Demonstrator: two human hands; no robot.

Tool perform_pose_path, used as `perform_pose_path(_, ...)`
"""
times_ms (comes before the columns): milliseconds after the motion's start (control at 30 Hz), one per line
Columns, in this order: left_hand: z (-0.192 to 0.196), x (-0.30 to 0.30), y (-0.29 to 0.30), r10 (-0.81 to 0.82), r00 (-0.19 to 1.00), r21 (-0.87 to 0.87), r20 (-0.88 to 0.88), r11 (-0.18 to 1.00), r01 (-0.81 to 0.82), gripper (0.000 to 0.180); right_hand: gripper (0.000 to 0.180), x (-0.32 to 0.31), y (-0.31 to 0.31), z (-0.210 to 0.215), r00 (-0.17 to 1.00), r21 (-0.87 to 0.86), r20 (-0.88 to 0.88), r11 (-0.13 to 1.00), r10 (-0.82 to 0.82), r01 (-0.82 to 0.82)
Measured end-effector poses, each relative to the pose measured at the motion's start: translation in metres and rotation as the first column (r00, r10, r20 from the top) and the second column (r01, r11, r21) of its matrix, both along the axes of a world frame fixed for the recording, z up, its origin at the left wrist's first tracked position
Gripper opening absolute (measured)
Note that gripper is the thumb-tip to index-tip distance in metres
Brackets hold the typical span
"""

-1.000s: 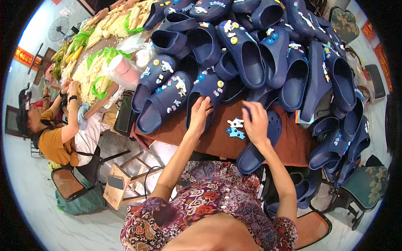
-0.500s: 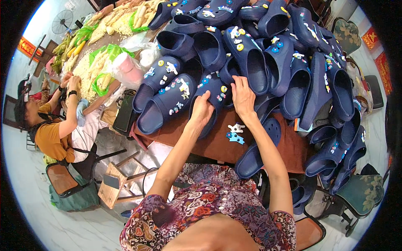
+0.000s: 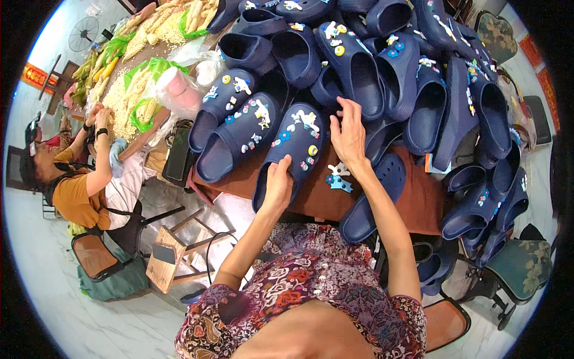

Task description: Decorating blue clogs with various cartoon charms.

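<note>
A navy clog point(image 3: 302, 140) with colourful charms on its upper lies toe away from me at the table's front. My left hand point(image 3: 279, 184) grips its near opening, thumb on top. To its right my right hand point(image 3: 348, 136) is open, fingers slightly apart and holding nothing. Beneath that wrist rest a few loose white and blue charms point(image 3: 339, 179). A clog without charms point(image 3: 391, 173), its holes showing, lies by my right forearm. Left of the held clog is another decorated clog point(image 3: 254, 134).
Piled navy clogs point(image 3: 427, 99) cover the table, which has a brown cloth point(image 3: 320, 203). At the left, a person point(image 3: 81, 185) works at corn kernels and cobs point(image 3: 122, 116). A wooden stool point(image 3: 170, 260) stands front left, a green chair point(image 3: 517, 269) at right.
My left hand has drawn the clog a little toward me, bringing its decorated upper into fuller view. The right hand has come off the clog's toe, and its fingers have spread.
</note>
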State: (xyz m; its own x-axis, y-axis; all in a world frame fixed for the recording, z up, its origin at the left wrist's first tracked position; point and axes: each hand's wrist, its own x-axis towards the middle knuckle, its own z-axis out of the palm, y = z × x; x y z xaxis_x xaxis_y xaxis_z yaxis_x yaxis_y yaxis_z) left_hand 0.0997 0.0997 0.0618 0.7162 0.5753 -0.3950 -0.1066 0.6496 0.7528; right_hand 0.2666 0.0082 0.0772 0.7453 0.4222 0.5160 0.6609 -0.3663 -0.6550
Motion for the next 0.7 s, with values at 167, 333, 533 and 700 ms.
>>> perform_pose_path(167,-0.020,-0.022,-0.023,0.017,0.996,0.087,-0.084,0.996,-0.009,0.016,0.022,-0.056,-0.037,-0.009,0.930,0.026,-0.360,0.998,0.069,-0.064)
perform_pose_path(333,-0.013,-0.031,-0.045,0.027,0.989,0.027,-0.146,0.999,-0.023,0.023,0.033,-0.095,-0.057,-0.041,0.844,0.005,-0.527,0.994,0.096,-0.109)
perform_pose_path(533,-0.024,-0.037,-0.063,0.041,0.989,0.082,-0.140,0.996,-0.030,0.037,0.049,-0.113,-0.053,-0.047,0.823,-0.102,-0.567,0.994,-0.034,-0.030)
perform_pose_path(700,-0.032,-0.034,-0.069,0.087,0.986,0.079,-0.142,0.994,-0.076,0.038,0.049,-0.121,-0.052,-0.071,0.739,-0.067,-0.672,0.998,-0.047,0.003)
